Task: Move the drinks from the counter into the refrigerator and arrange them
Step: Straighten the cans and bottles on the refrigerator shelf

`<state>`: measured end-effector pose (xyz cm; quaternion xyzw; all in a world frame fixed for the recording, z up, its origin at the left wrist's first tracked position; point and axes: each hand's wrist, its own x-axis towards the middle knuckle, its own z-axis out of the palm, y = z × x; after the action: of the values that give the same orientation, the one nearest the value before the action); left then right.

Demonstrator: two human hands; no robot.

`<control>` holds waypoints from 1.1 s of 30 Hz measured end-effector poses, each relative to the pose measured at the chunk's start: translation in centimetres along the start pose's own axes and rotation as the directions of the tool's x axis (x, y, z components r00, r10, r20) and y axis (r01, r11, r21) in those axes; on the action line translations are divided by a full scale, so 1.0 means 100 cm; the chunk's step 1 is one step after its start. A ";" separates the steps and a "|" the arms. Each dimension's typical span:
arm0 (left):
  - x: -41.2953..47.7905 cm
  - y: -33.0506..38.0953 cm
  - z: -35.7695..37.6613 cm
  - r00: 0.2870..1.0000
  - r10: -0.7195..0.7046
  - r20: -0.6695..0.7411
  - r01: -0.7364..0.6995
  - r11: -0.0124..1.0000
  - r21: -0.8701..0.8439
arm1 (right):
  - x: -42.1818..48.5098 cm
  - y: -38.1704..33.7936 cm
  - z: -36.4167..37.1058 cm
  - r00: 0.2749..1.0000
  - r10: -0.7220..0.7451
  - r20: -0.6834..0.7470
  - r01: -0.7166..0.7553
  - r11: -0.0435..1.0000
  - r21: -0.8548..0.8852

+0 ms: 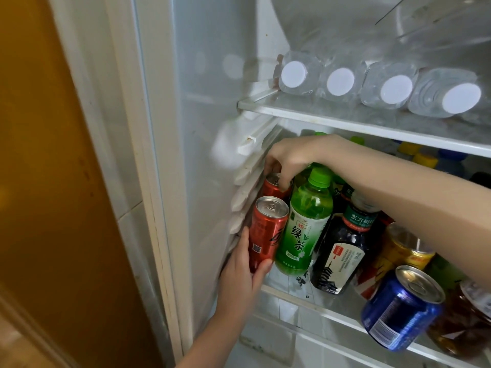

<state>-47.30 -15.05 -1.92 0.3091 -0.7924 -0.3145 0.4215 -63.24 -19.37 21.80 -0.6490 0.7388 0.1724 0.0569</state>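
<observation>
Fridge [207, 102], front red can [265, 235] in left grip [239, 272]

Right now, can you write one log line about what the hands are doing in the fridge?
left hand: holds front red can | right hand: grips rear red can by its top | place: shelf, beside green tea bottle

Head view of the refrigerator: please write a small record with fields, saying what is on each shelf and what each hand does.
upper shelf: four water bottles lying down, white caps toward the camera
lower shelf: front red can, rear red can, green tea bottle, dark tea bottle, blue can, all standing
left hand: holds front red can by its side
right hand: grips rear red can at its top
</observation>
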 end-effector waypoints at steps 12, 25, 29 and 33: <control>-0.001 0.001 0.000 1.000 -0.009 0.019 0.009 1.000 -0.007 | 0.006 0.010 0.006 0.997 0.037 -0.067 -0.041 0.998 -0.047; -0.002 0.000 -0.002 0.999 -0.030 0.032 0.030 1.000 0.006 | 0.010 0.007 0.003 0.995 0.009 -0.097 -0.020 0.993 -0.117; -0.003 0.003 -0.003 0.999 -0.027 0.018 0.027 0.999 -0.028 | 0.009 0.008 0.001 0.996 -0.001 -0.094 -0.010 0.993 -0.117; -0.004 0.002 -0.002 0.999 -0.038 -0.003 0.038 0.998 -0.053 | 0.010 0.006 0.001 0.994 0.000 -0.108 -0.013 0.992 -0.123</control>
<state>-46.97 -14.68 -1.88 0.3133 -0.7769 -0.3428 0.4252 -64.03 -20.20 21.52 -0.6571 0.7309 0.1827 -0.0239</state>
